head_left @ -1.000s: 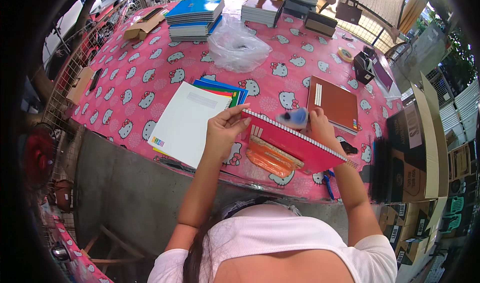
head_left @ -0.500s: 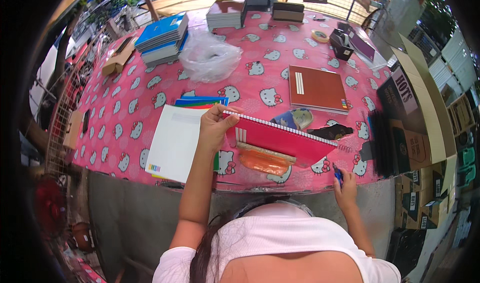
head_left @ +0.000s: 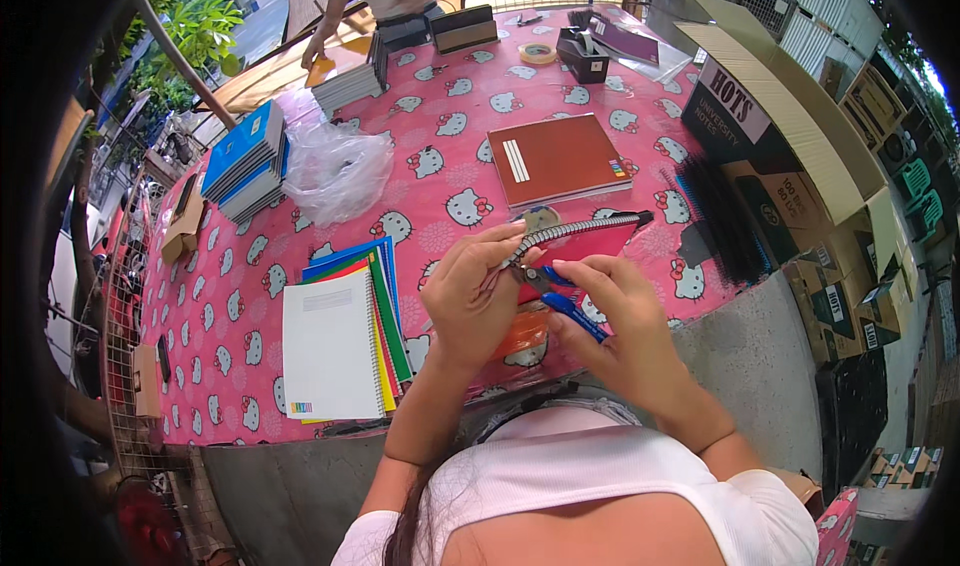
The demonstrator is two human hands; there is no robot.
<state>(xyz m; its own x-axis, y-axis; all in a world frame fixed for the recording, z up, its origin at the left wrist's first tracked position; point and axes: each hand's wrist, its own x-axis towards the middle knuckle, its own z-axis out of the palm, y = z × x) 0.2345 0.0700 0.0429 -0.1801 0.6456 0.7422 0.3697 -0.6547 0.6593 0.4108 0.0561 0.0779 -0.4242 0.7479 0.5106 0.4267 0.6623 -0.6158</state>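
Pink cartoon-patterned cloth covers the worktable (head_left: 440,181), across which we see a co-worker at the far edge. Near the front edge, we find the red spiral notebook (head_left: 598,243) raised, coil uppermost, between the person's two hands. The left hand (head_left: 472,291) is curled closed around the notebook's left end. The right hand (head_left: 625,336) is partly closed, thumb and fingers about the spread handles of the blue-handled pliers (head_left: 574,318), whose head points at the coil's left end; we cannot quite tell, behind the fingers, whether it touches the wire. Below lies an orange packet (head_left: 522,336); beyond, a brown notebook (head_left: 560,156); to the left, a white-topped notebook pile (head_left: 328,331); to the right, black binding coils (head_left: 725,226).
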